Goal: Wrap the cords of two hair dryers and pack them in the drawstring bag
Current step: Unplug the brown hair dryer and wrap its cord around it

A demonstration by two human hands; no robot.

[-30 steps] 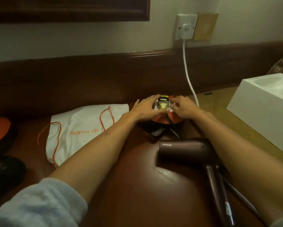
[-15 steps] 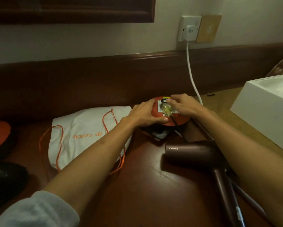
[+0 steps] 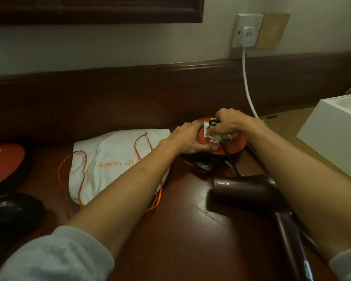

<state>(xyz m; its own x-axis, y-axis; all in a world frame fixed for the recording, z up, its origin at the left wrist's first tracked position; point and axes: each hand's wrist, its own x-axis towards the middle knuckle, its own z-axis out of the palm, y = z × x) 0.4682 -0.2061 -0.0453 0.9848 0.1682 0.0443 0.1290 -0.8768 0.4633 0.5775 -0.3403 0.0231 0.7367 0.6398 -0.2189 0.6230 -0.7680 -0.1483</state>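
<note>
At about nine o'clock on the dark wooden table (image 3: 180,250) lies the white drawstring bag (image 3: 113,163), flat, its orange strings loose around it and nothing packed in it yet. Toward one o'clock from the bag sits an orange extension reel (image 3: 234,144), and both hands meet on it. The left hand (image 3: 188,138) rests on the reel's left side, fingers curved over the rim and thumb against the edge, steadying it rather than lifting. The right hand (image 3: 231,122) is over the reel's top at twelve o'clock, fingers curled around what looks like a black plug (image 3: 214,123); how firmly it is pinched cannot be told, since the fingers hide it. A black cord (image 3: 229,161) runs from there toward five o'clock to the maroon hair dryer (image 3: 247,191), which lies on its side near the right forearm, cord not yet wrapped. The step in hand appears to be unplugging: keep the left palm pressing down so the reel does not tip or slide, grip the plug body and not the cord, and pull straight up. The second dryer is not clearly visible. At three o'clock a white box (image 3: 328,147) stands well apart.
</note>
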